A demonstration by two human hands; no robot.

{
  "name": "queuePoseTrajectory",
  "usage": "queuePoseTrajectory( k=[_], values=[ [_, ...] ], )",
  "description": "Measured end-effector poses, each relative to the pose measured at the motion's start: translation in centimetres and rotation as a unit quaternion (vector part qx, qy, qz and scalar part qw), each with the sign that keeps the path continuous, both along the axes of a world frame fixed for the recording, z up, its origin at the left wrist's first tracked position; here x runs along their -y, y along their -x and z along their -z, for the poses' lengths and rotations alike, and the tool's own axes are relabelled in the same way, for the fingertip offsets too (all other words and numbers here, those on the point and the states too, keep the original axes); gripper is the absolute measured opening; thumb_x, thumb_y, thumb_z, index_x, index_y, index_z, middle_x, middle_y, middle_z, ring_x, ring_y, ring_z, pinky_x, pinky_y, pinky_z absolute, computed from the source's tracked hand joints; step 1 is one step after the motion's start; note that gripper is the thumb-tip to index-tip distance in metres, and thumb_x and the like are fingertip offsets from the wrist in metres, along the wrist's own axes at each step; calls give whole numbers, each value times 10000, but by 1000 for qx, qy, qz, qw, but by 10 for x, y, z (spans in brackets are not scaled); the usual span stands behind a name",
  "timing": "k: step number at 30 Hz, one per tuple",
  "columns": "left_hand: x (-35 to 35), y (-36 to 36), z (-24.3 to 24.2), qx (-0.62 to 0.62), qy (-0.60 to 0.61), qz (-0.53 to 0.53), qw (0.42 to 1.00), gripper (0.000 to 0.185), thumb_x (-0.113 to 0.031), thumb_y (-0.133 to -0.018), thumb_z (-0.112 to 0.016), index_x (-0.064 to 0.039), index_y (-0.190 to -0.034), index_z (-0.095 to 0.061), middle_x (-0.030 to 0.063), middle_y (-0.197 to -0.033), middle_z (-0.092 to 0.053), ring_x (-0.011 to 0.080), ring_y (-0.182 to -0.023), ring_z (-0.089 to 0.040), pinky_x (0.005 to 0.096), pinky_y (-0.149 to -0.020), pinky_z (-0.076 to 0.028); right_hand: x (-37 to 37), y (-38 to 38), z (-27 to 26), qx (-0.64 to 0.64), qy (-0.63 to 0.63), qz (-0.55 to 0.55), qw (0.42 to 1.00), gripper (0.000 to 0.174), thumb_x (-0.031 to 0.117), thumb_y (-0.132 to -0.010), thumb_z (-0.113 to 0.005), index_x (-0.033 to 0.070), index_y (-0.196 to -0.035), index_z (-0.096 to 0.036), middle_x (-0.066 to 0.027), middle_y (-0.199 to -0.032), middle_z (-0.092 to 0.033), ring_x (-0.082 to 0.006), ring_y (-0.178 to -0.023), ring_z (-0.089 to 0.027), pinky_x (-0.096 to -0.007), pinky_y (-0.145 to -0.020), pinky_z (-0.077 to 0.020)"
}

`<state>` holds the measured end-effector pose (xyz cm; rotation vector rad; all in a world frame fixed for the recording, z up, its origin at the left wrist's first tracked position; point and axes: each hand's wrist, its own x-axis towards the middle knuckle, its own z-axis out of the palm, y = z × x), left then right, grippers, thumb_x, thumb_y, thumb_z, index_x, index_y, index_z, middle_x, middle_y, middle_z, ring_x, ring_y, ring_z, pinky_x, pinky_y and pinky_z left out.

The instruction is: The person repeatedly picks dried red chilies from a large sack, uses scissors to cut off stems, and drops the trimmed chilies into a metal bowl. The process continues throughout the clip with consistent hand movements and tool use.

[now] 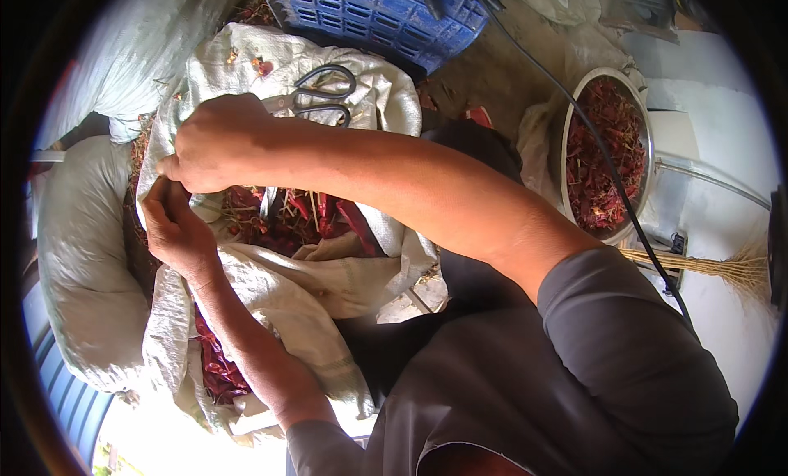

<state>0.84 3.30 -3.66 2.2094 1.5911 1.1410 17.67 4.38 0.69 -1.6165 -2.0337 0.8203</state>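
My right hand is curled, with its thumb and fingers meeting the fingertips of my left hand. They meet over the left edge of a white woven sack. Whatever lies between the fingertips is too small or hidden to make out. Dried red chillies with pale stems lie in a hollow of the sack, below my right forearm. Black-handled scissors rest on the sack's far part, their blades partly behind my right hand. More red chillies fill another sack opening beside my left forearm.
A blue plastic crate stands at the far side. To the right is a round metal basin of red chillies, crossed by a black cable. A straw broom lies beyond it. A stuffed white sack bounds the left.
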Motion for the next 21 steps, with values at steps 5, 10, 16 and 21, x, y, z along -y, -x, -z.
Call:
queuePoseTrajectory(
  k=[5,10,16,21],
  values=[
    [7,-12,1,131,96,17,987,123,-59,-948,-602,2,-1048,-640,64,-983,-684,119,-859,-630,273,-757,-509,-6,-12,-2,28,2,-27,999,403,377,-885,-521,46,-819,-741,-148,-779,-707,-316,-733,-696,-466,-626,-547],
    [1,-11,3,132,211,53,967,145,-83,-967,-592,12,-1064,-642,-13,-872,-581,58,-782,-481,218,-715,-406,-1,-27,-2,0,-41,-35,999,353,323,-850,-523,43,-789,-729,-152,-775,-707,-318,-704,-689,-472,-648,-551],
    [-3,-28,-1,450,229,121,855,148,-92,-983,-576,-38,-1101,-647,27,-938,-625,111,-789,-558,250,-736,-481,-9,-31,6,-240,-23,59,969,296,256,-830,-554,64,-648,-686,-136,-658,-664,-274,-585,-656,-411,-604,-553],
    [-9,-9,29,477,300,84,822,96,-125,-984,-571,-51,-1027,-616,65,-919,-650,136,-780,-578,263,-732,-497,-13,-67,-27,-483,19,178,857,298,209,-933,-547,43,-720,-673,-81,-624,-633,-122,-460,-567,-311,-491,-515]
  ],
)
